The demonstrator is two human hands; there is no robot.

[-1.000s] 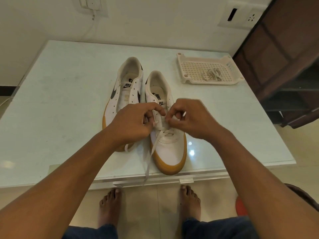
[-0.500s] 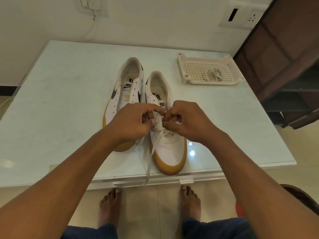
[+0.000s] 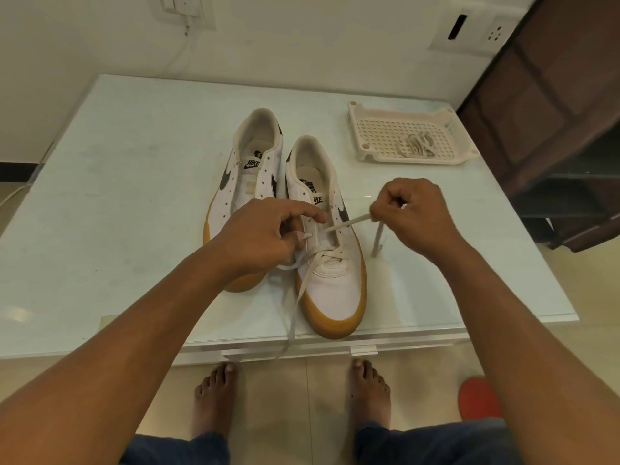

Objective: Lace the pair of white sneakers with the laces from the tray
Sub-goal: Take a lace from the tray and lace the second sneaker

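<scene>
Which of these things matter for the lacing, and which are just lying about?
In use: near sneaker, far sneaker, lace, tray, spare lace.
Lying about: wall socket, switch, red thing on floor, cabinet.

A pale, off-white wall [image 3: 302, 35] closes the far side. High on it at the left sits a white switch plate [image 3: 186, 10]; at the right is a socket plate [image 3: 469, 31] with a dark slot and small pin holes. A dark skirting strip [image 3: 16, 169] runs along the wall's foot at the left. The table [image 3: 117, 196] is pale green-white and glossy, pushed up against the wall, with soft glare patches near its front edge. Dark brown wooden furniture [image 3: 553, 112] stands at the right, with open shelves lower down. The floor [image 3: 312, 414] is of beige tiles with thin joints. A red thing [image 3: 479, 401] lies on it at the right, partly hidden.
</scene>
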